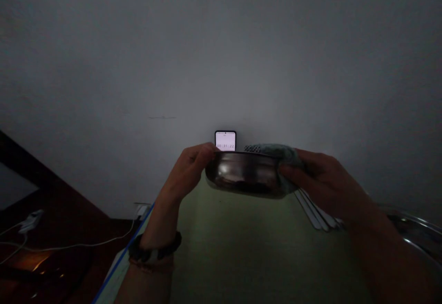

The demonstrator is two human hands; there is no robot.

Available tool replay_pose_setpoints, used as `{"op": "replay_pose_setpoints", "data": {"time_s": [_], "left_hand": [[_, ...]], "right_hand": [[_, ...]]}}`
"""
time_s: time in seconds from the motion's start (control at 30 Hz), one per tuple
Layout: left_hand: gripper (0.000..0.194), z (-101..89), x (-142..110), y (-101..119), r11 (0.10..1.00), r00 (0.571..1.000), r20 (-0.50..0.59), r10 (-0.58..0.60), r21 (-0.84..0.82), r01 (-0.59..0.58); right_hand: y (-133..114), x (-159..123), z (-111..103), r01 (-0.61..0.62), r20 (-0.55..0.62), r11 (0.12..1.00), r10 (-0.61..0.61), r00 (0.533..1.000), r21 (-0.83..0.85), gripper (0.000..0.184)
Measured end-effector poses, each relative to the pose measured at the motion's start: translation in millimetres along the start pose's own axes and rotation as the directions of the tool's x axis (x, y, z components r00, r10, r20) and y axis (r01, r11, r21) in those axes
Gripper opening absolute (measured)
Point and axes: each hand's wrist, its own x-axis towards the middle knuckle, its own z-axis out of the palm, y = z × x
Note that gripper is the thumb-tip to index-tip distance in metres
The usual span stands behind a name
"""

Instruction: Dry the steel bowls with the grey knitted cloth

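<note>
A shiny metal bowl [247, 173] is held up above the table, turned so that its outer side faces me. My left hand [191, 168] grips the bowl's left rim with thumb and fingers; a dark beaded bracelet [155, 249] circles that wrist. On the other side, my right hand [319, 173] is closed around a greyish-green cloth [288, 182], which is pressed over the bowl's right rim. The inside of the bowl is hidden from view. Dim light leaves finger details hard to make out.
Behind the bowl a lit phone [225, 141] stands against the wall, showing a timer. Several flat metal utensil handles [316, 214] lie on the greenish table [241, 249] under my right hand. A large metal basin [421, 228] sits far right. White cables [79, 245] run at left.
</note>
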Motion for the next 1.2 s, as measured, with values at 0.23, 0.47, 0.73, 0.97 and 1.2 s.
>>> {"op": "replay_pose_setpoints", "data": {"time_s": [0.23,0.47,0.73,0.97,1.2], "left_hand": [[0.036,-1.6,-5.4,7.2,0.923,0.953,0.143,-0.267,-0.247,0.296],[0.033,2.8,-1.1,9.0,0.871,0.897,0.089,-0.433,-0.215,0.442],[0.022,15.3,1.1,23.7,0.957,0.957,0.022,-0.290,-0.008,0.290],[0.029,12.6,-2.2,47.0,0.960,0.954,0.130,-0.269,0.113,0.255],[0.034,10.0,-2.7,32.9,0.954,0.943,0.149,-0.297,-0.002,0.300]], "right_hand": [[28.9,10.2,10.0,-0.120,-0.281,0.957,0.196,0.940,0.265,0.028],[-10.8,2.5,4.9,-0.101,-0.419,0.995,0.087,0.904,-0.011,0.029],[-14.3,8.0,52.5,0.047,-0.100,0.993,-0.058,0.993,-0.109,0.034],[-22.4,10.7,54.9,-0.097,-0.192,0.993,0.083,0.978,-0.063,0.027],[-6.2,15.8,36.5,-0.160,-0.082,0.982,0.168,0.982,0.100,0.031]]}}
